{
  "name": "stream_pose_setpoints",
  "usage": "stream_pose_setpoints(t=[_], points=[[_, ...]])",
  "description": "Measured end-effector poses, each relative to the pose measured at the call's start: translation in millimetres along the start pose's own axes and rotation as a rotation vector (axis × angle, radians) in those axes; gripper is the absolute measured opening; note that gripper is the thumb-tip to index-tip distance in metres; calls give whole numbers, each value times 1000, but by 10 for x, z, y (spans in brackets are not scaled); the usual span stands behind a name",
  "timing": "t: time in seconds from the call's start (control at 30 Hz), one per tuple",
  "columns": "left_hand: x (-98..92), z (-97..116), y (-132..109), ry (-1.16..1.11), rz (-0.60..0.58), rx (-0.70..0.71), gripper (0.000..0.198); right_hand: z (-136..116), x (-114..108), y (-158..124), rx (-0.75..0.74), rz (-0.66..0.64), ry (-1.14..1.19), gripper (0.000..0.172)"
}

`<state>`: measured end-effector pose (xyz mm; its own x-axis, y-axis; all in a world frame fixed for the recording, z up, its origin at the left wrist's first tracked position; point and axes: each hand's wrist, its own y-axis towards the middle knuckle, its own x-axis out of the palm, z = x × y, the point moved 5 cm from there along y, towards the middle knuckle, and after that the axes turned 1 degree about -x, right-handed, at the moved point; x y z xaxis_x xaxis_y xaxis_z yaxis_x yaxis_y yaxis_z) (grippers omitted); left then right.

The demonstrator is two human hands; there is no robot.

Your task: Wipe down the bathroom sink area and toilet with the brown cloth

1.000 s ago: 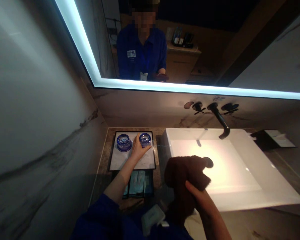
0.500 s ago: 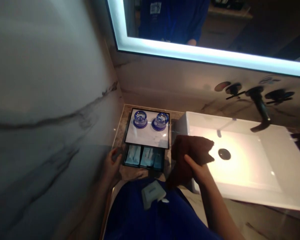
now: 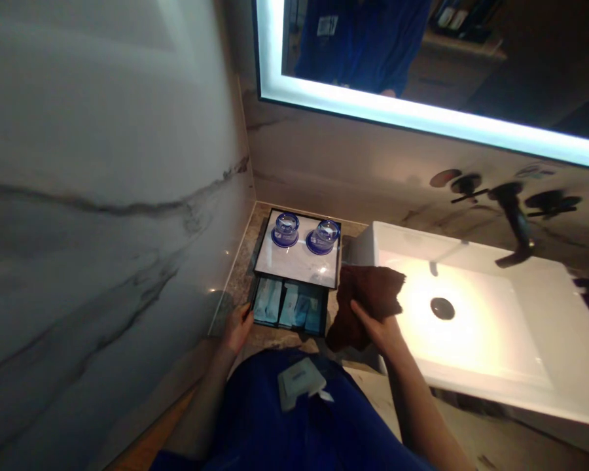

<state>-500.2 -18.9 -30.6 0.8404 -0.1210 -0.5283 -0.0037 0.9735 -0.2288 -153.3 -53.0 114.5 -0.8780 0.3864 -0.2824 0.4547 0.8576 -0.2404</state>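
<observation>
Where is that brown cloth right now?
The brown cloth is in the right hand, over the left edge of the white sink, just right of the black tray.

The brown cloth [image 3: 368, 304] covers most of the right hand's [image 3: 383, 332] fingers, so its grip stays unclear. The packets in the black tray [image 3: 288, 309] are too small to read. The mirror [image 3: 422, 65] runs off the top edge.
</observation>
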Motion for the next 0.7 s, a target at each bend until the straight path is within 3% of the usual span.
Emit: stream_pose_setpoints(t=[0.1,0.3,0.4,0.5,0.6,0.7], points=[[-52,-108,-168,30,-16,-3,40,109,-159,-111,128,82,92,69],[-161,-261,-472,113,-63,-47,42,259,-433,-266,201,250,305,72],[-224,-103,-492,190,25,-8,55,252,-526,-300,201,327,383,70],[-187,241,-422,263,79,162,58,221,-599,-336,197,392,438,67],[98,503,-337,307,-155,347,40,213,-654,-379,220,443,474,66],[382,540,-273,389,-335,409,40,217,-678,-405,231,441,491,66]])
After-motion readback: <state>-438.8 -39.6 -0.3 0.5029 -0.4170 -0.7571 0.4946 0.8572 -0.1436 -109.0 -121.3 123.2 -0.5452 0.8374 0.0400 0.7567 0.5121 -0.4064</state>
